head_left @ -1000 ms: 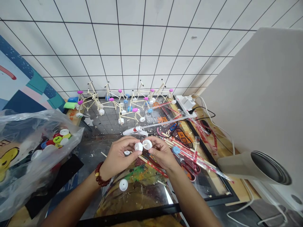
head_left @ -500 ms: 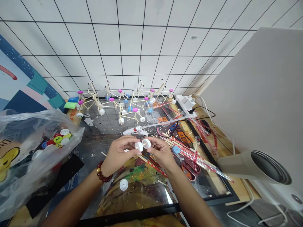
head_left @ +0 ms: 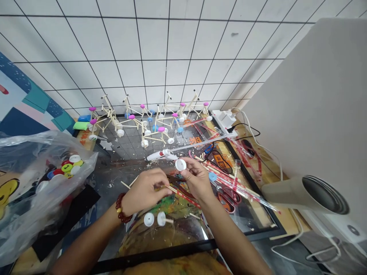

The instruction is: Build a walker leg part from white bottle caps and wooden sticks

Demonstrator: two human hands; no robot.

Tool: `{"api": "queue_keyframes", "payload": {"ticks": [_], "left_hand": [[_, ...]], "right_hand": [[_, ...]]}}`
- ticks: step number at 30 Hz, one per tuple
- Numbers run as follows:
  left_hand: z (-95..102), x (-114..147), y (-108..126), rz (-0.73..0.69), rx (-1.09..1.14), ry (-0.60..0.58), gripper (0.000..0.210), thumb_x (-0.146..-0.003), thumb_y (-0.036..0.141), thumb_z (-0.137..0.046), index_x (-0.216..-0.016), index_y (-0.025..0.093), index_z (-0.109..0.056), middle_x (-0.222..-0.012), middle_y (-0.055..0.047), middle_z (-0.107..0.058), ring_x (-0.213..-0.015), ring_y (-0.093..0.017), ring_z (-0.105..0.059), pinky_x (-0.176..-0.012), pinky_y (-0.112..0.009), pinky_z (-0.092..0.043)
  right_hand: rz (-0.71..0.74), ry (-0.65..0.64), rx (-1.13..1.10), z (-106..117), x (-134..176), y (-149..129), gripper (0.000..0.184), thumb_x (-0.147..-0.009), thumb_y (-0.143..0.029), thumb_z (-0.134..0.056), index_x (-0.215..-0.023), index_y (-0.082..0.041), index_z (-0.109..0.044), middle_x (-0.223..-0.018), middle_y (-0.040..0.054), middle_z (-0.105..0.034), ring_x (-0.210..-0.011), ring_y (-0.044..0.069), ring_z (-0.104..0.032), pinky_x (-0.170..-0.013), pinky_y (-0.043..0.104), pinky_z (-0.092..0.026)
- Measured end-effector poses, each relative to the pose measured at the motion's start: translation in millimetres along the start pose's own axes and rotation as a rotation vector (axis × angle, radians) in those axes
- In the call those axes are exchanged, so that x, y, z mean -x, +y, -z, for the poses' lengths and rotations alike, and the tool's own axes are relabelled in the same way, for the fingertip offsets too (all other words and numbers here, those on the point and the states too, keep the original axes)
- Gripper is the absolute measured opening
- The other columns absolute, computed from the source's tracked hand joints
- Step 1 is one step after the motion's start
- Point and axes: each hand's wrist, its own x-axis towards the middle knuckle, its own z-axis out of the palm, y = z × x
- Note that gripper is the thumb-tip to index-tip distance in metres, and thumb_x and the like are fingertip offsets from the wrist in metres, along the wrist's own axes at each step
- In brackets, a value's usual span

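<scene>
Plainly, a white cap (head_left: 180, 165) sits in the right hand (head_left: 198, 180), with two more below

In the head view, the right fingers pinch the cap by its edge, its hollow side facing the camera, above the counter (head_left: 117, 166). The left hand (head_left: 146, 191), a dark red bead bracelet (head_left: 119, 208) at its wrist, is held low with fingers curled and thumb close to them. Their tips meet the near end of some red-printed sticks (head_left: 185, 196); whether they grip one, I cannot tell.

Below the hands, one loose cap (head_left: 148, 219) lies flat on the counter. Just to its right stands a cap with a short stick (head_left: 161, 219), the stick pointing right.

Beyond the hands lies a white glue gun (head_left: 160, 155). Farther back, along the tiled wall (head_left: 155, 42), stand small stick models (head_left: 143, 133) with pink seats and white or blue wheels. To the right, a blue cap (head_left: 212, 176) lies near red-handled scissors (head_left: 234, 197). At the left, a clear plastic bag (head_left: 25, 141) holds more colored caps (head_left: 67, 167).
</scene>
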Motion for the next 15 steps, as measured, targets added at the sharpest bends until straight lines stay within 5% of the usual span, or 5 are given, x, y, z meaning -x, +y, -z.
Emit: {"api": "queue_keyframes", "payload": {"ticks": [4, 7, 10, 12, 15], "left_hand": [[-2.7, 10.8, 11.0, -0.18, -0.353, -0.538, 0.008, -0.08, 0.024, -0.071, -0.087, 0.021, -0.07, -0.094, -0.005, -0.069, -0.092, -0.021, -0.063, -0.078, -0.031, -0.046], [-18.1, 24.7, 14.6, -0.141, -0.552, -0.76, 0.035, -0.062, 0.039, -0.085, -0.085, 0.017, -0.071, -0.092, -0.01, -0.07, -0.089, -0.029, -0.065, -0.075, -0.036, -0.048], [-48.1, 42.5, 15.0, -0.128, -0.675, -0.849, 0.036, -0.056, 0.025, -0.085, -0.088, 0.015, -0.073, -0.087, -0.014, -0.072, -0.083, -0.031, -0.067, -0.074, -0.041, -0.048], [-69.0, 51.2, 15.5, -0.11, -0.75, -0.81, 0.012, -0.072, 0.016, -0.071, -0.083, 0.016, -0.075, -0.082, -0.015, -0.073, -0.079, -0.03, -0.068, -0.069, -0.04, -0.048], [-78.6, 53.4, 20.3, -0.028, -0.825, -0.827, 0.019, -0.082, 0.009, -0.057, -0.083, 0.014, -0.075, -0.077, -0.016, -0.072, -0.077, -0.031, -0.069, -0.063, -0.039, -0.047]], "right_hand": [[-0.018, 0.008, -0.021, -0.8, -0.2, -4.5, 0.037, -0.062, -0.039, -0.089, -0.094, -0.027, -0.074, -0.084, 0.0, -0.072, -0.071, 0.016, -0.062, -0.07, 0.03, -0.055], [-0.036, -0.01, -0.045, -1.3, 0.4, -5.8, 0.038, -0.061, -0.038, -0.089, -0.094, -0.027, -0.074, -0.085, -0.0003, -0.072, -0.071, 0.015, -0.062, -0.07, 0.029, -0.054], [-0.05, -0.013, -0.059, -0.6, 0.3, -6.3, 0.037, -0.06, -0.037, -0.09, -0.093, -0.027, -0.075, -0.086, -0.0001, -0.073, -0.071, 0.015, -0.062, -0.068, 0.028, -0.052], [-0.052, -0.011, -0.053, 0.5, -0.1, -6.6, 0.038, -0.06, -0.038, -0.09, -0.093, -0.027, -0.075, -0.084, 0.0, -0.073, -0.07, 0.015, -0.061, -0.066, 0.027, -0.051], [-0.046, -0.012, -0.046, 1.7, -0.2, -7.9, 0.038, -0.06, -0.038, -0.089, -0.093, -0.027, -0.074, -0.084, 0.0001, -0.073, -0.069, 0.015, -0.061, -0.066, 0.028, -0.051]]}}
